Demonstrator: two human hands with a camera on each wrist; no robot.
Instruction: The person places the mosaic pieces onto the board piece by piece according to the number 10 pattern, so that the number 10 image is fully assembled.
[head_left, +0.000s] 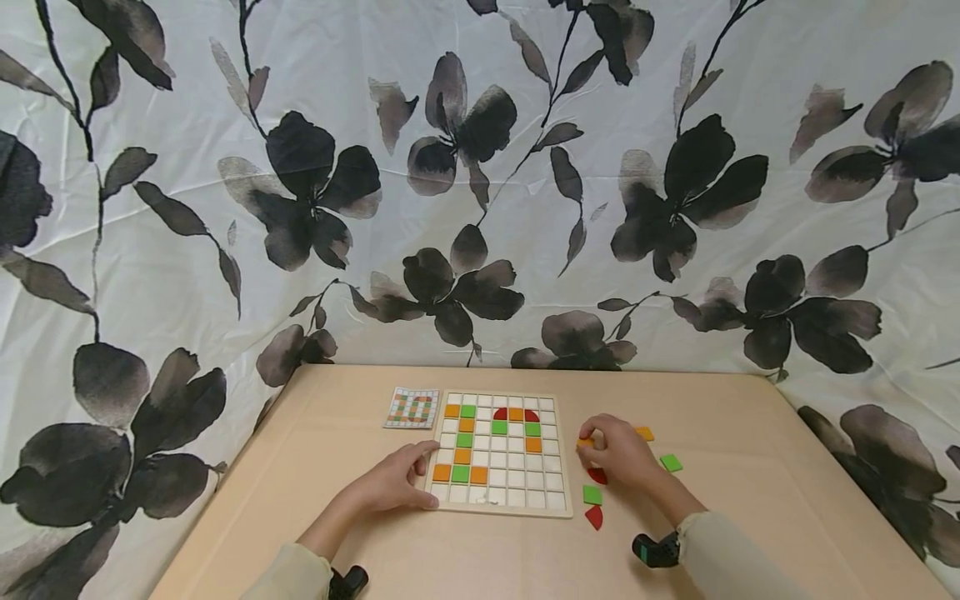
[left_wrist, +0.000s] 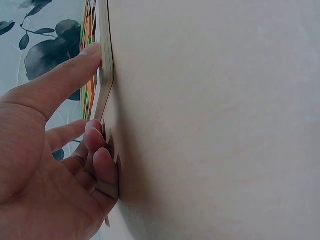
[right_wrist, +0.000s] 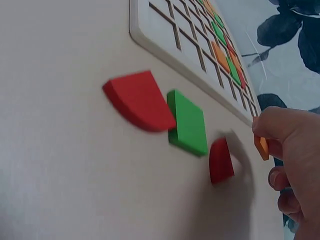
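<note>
A square wooden grid board (head_left: pixel 566 500) lies on the table with orange and green squares and red quarter-round pieces in some cells. At its left edge, the thumb and index finger of my left hand (head_left: pixel 393 482) touch the frame; the left wrist view shows the other fingers (left_wrist: pixel 105 165) curled by the tabletop. To the right of the board, my right hand (head_left: pixel 618 450) pinches an orange tile (right_wrist: pixel 260 142) between thumb and fingers. Below that hand lie a red quarter-round piece (right_wrist: pixel 221 161), a green square tile (right_wrist: pixel 189 122) and another red quarter-round piece (right_wrist: pixel 140 101).
Behind the board's left corner lies a small printed pattern card (head_left: pixel 412 408). Beyond my right hand are an orange tile (head_left: pixel 645 433) and a green tile (head_left: pixel 671 462). A floral cloth (head_left: pixel 525 225) hangs along the table's far edge.
</note>
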